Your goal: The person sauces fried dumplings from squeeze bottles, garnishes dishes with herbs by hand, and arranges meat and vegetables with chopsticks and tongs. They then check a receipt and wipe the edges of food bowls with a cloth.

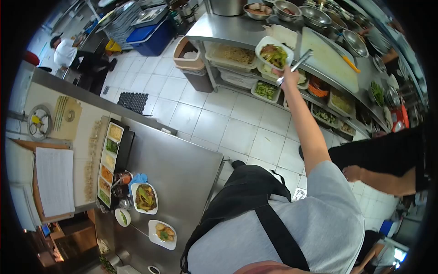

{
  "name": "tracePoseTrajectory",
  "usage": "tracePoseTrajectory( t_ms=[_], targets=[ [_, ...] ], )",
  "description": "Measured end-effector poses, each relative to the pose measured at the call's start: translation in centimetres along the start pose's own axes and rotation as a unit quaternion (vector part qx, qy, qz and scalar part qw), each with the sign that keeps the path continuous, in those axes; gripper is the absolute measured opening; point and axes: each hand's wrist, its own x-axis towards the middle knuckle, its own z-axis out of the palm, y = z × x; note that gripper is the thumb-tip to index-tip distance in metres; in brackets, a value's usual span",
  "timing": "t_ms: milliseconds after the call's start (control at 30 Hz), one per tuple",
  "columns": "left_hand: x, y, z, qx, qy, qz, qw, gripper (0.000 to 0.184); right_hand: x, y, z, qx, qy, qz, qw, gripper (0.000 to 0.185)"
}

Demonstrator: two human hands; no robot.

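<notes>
The bare right grip was closed around a white, square-shaped bowl of green and brown food and shiny metal tongs, near the front edge of the long steel desk. The left grip was out of sight. Holding both one-handed might have tipped the bowl, spilling food. There was one bowl and one pair of tongs held.

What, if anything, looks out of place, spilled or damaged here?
A crumpled blue item, perhaps a glove or cloth, lies loose on the steel counter beside a plated dish, which looks untidy so close to food. The bowl and tongs in the right hand look ordinary, and I see no clear spill or damage.
</notes>
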Motion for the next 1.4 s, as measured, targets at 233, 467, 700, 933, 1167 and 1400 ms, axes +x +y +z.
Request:
tracePoseTrajectory(
  t_ms=[233,467,700,933,1167,1400],
  targets=[
    [-3.9,0.5,2.3,0.001,-0.021,-0.076,0.997,0.040,11.7,3.1,3.3,-0.029,0.200,-0.024,0.979,0.044],
    [-8.5,0.6,4.4,-0.010,-0.052,-0.119,0.992,0.041,19.2,4.4,0.8,-0.155,0.045,0.045,0.986,0.059],
    [-19.0,-0.6,11.6,-0.240,-0.179,-0.253,0.920,0.042,1.0,4.6,-1.9,-0.277,-0.197,-0.008,0.940,0.038],
    [-16.4,9.4,3.8,0.170,-0.209,-0.113,0.956,0.023,-24.6,11.5,4.5,-0.402,-0.635,0.167,0.638,0.048],
    [-20.1,5.9,6.2,0.020,-0.094,-0.121,0.988,0.035,-40.7,6.1,18.2,-0.338,-0.843,-0.081,0.411,0.055],
    [-22.8,0.2,-2.9,-0.326,0.046,-0.043,0.943,0.063,-53.9,4.5,21.2,-0.241,-0.871,-0.022,0.427,0.051]
  ],
)
